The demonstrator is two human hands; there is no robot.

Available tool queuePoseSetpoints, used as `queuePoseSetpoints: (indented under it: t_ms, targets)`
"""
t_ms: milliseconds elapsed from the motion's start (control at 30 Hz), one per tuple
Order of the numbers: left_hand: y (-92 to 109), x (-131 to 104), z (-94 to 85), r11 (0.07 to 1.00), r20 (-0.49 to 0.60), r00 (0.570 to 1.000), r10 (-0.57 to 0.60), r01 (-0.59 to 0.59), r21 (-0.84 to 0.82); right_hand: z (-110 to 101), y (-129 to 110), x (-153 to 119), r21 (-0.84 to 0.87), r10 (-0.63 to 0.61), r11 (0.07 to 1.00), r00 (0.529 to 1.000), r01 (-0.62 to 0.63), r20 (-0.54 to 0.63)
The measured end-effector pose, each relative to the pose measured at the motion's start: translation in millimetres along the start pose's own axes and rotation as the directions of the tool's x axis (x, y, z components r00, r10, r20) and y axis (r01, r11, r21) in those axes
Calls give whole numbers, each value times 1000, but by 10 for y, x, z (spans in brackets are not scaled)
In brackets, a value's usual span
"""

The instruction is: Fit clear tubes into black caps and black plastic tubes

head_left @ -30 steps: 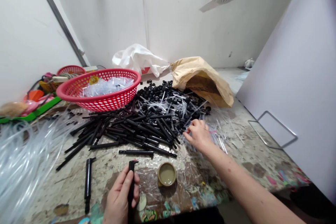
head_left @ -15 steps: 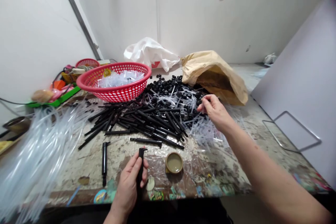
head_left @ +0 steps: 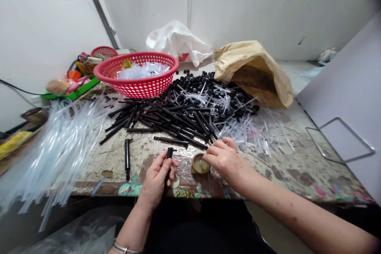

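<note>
My left hand is wrapped around a black plastic tube held upright, with a small side spout at its top. My right hand is closed in a pinch at the right rim of a small round bowl of cloudy liquid. Its fingertips reach over the liquid, and what they pinch is too small to make out. Another spouted black tube lies on the table left of my left hand. Beyond both hands is a heap of black tubes.
Short clear tubes and small black caps are piled behind. A red basket holds clear plastic pieces. An open brown paper bag lies right of a white bag. Long clear tubes overhang the table's left front edge.
My right hand has come from the pile of small parts down to the bowl. My left hand still holds the black tube. The camera view has tilted down.
</note>
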State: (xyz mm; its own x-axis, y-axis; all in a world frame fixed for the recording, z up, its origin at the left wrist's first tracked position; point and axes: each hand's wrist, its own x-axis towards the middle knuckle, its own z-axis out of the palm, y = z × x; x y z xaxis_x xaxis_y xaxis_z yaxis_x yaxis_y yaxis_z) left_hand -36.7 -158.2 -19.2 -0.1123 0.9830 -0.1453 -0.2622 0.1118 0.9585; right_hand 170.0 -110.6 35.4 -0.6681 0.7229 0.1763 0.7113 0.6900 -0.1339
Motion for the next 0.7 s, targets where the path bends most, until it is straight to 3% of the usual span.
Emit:
queuePoseSetpoints:
  t_ms: [167, 300, 367, 467, 533, 700]
  targets:
    - [-5, -2, -9, 1000, -6, 1000, -11, 11, -3, 21, 19, 3, -24, 30, 999, 999, -29, 31]
    - [1, -9, 1, 1000, -16, 1000, -14, 14, -14, 59, 48, -17, 167, 153, 977, 980, -131, -127]
    - [19, -32, 30, 999, -30, 999, -29, 28, -25, 29, 5, 5, 399, 259, 898, 956, -187, -137]
    - [65, -94, 97, 997, -48, 998, -40, 37, -69, -40, -120, 82, 663, 351, 706, 936, -248, -24]
    - [100, -142, 140, 995, -51, 998, -39, 34, -99, -69, -205, 145, 711, 349, 658, 937, -250, 7]
    - [169, -224, 184, 991, -80, 996, -40, 29, -133, -55, -303, 250, 730, 308, 651, 951, -209, -2]
